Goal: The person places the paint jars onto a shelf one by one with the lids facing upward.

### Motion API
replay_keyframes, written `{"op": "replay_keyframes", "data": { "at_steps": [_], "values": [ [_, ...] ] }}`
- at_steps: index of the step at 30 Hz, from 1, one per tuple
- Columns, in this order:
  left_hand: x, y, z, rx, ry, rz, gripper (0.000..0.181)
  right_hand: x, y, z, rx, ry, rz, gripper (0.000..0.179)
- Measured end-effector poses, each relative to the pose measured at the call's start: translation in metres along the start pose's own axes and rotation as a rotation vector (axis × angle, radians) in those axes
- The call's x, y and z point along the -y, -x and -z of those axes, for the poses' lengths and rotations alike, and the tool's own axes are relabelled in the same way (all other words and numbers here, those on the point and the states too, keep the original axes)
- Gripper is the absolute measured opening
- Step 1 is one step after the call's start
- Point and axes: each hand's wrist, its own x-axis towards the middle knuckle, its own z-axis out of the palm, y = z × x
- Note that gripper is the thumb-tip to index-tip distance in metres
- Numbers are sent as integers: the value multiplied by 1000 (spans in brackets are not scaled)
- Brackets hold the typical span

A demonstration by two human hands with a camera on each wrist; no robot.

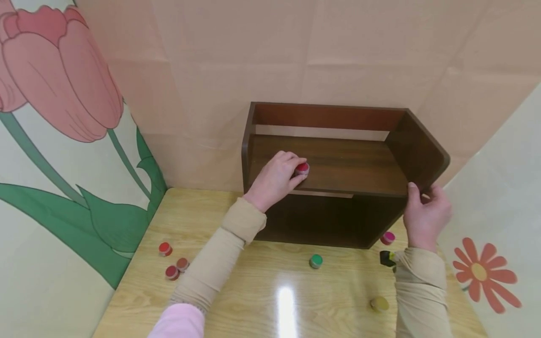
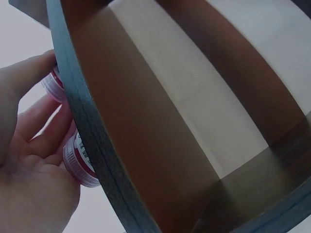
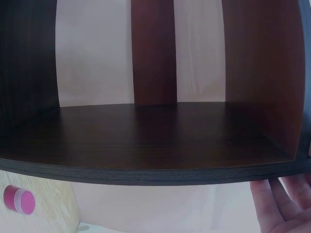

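A dark brown wooden shelf unit (image 1: 329, 159) stands against the back wall. Over its upper board, my left hand (image 1: 276, 178) pinches a small red-topped jar (image 1: 302, 169) between thumb and fingers. The left wrist view shows a second small jar (image 2: 82, 162) with a red rim and printed label, lying against the palm of that hand behind the board's edge. My right hand (image 1: 427, 216) grips the front lower part of the unit's right side panel (image 1: 422, 150). In the right wrist view its fingers (image 3: 267, 204) reach up to the panel's edge, partly hidden by it.
Two red jars (image 1: 165, 249) (image 1: 172, 272) and a brownish-red jar (image 1: 182, 264) stand on the wooden table (image 1: 236, 300) at left. A green jar (image 1: 316, 261) stands before the unit. A yellow jar (image 1: 379, 304), a magenta jar (image 1: 388, 238) and a small black object (image 1: 386, 258) are near the right arm.
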Motion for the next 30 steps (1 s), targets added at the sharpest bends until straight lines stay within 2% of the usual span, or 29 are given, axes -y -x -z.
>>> {"op": "replay_keyframes", "data": {
  "at_steps": [5,7,9,13,18,25,28,30],
  "values": [
    [0,0,2,-4,-5,29,63,0,-1,-1,2,4,0,36],
    [0,0,3,-27,21,34,70,0,-1,-1,4,1,3,36],
    [0,1,6,-64,70,25,69,0,-2,-2,7,-6,6,36],
    [-2,5,16,-168,169,-31,55,-2,-2,-2,8,-17,4,35],
    [-5,16,38,-312,242,-110,43,-1,-1,-3,14,-26,-9,35],
    [0,41,66,-576,289,-220,27,1,0,-3,23,-19,-18,38],
    [7,55,79,-658,273,-227,23,1,-1,-4,17,-22,-15,36],
    [12,68,87,-697,261,-204,24,2,-2,-4,16,-21,-9,36]
  ]
}}
